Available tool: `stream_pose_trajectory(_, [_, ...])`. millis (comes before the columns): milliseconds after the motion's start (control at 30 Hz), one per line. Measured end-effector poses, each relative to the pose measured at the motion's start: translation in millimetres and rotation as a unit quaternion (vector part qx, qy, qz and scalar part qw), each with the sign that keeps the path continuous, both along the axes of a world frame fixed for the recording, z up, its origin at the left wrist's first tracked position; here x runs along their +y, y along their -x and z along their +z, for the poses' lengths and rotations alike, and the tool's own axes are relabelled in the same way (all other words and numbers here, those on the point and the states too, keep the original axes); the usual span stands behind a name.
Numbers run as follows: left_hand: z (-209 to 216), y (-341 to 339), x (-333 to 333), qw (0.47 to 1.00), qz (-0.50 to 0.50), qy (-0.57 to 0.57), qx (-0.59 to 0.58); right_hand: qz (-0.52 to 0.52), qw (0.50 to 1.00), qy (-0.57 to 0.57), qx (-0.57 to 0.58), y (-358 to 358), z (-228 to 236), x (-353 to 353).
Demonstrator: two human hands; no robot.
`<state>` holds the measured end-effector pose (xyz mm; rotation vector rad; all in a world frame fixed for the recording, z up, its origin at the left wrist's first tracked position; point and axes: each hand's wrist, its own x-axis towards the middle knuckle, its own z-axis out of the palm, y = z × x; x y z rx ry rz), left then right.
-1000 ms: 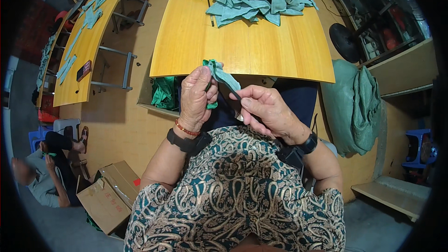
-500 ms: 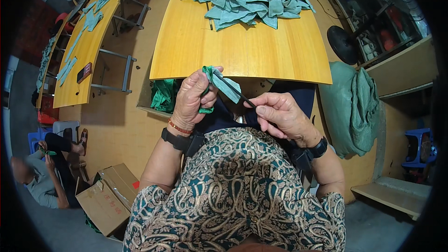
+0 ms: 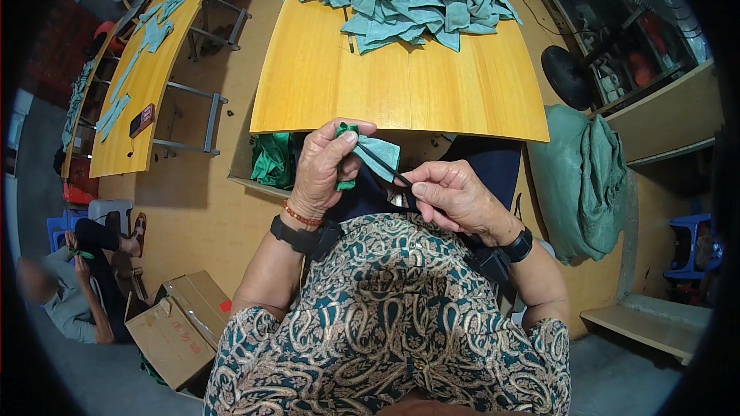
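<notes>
In front of my lap, my left hand (image 3: 317,162) is closed on a small fabric piece, shiny dark green at the fist, with a pale teal flap (image 3: 385,152) sticking out to the right. A thin black rod (image 3: 379,163) runs along this flap from the left fingers toward my right hand (image 3: 461,199). The right thumb and fingers pinch the rod's lower end. The rod's other end is hidden at the left hand, so I cannot tell whether it is inside the fabric.
A yellow table (image 3: 401,92) stands ahead, a heap of teal cloth pieces (image 3: 408,0) at its far end. Beside a thin dark stick there, the cloth overhangs. Below left is a box of green fabric (image 3: 271,162); a green sack (image 3: 578,185) lies right. Cardboard box (image 3: 181,331) and seated person (image 3: 77,293) are left.
My right hand has shifted slightly left and down, closer to the left hand. The pale flap now hangs wider and less of the rod shows beyond it.
</notes>
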<state>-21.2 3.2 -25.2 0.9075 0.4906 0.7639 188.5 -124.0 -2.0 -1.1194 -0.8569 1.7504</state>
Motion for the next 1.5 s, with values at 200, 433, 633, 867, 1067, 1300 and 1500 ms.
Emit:
stream_pose_trajectory(200, [0.3, -18.9, -24.4, 0.997, -0.035, 0.016, 0.06, -0.035, 0.999, -0.022, 0.028, 16.6, -3.8, 14.4])
stream_pose_trajectory(433, [3.2, -13.0, -11.6, 0.998, 0.054, -0.004, -0.027, -0.04, 0.996, -0.034, 0.069, 17.2, -9.8, 19.1])
stream_pose_trajectory(633, [-6.7, -5.8, 1.3, 0.991, 0.136, -0.01, 0.007, -0.019, 0.998, -0.019, 0.059, 7.0, -9.0, 13.5])
stream_pose_trajectory(867, [-2.8, -3.8, 0.6, 0.992, 0.084, 0.079, -0.054, 0.002, 0.999, 0.001, 0.04, -1.4, -1.7, 7.1])
stream_pose_trajectory(1067, [-4.4, -4.2, -4.2, 0.998, 0.065, 0.022, 0.003, 0.004, 0.999, -0.004, 0.032, -1.2, -0.4, 10.0])
stream_pose_trajectory(1300, [-1.9, -13.1, -11.0, 0.998, 0.055, -0.007, 0.031, -0.024, 0.997, -0.023, 0.071, 5.8, -5.1, 11.2])
stream_pose_trajectory(1500, [0.8, -16.2, -8.2, 0.958, 0.212, -0.16, 0.105, -0.032, 0.994, -0.004, 0.109, 4.8, -5.3, 12.0])
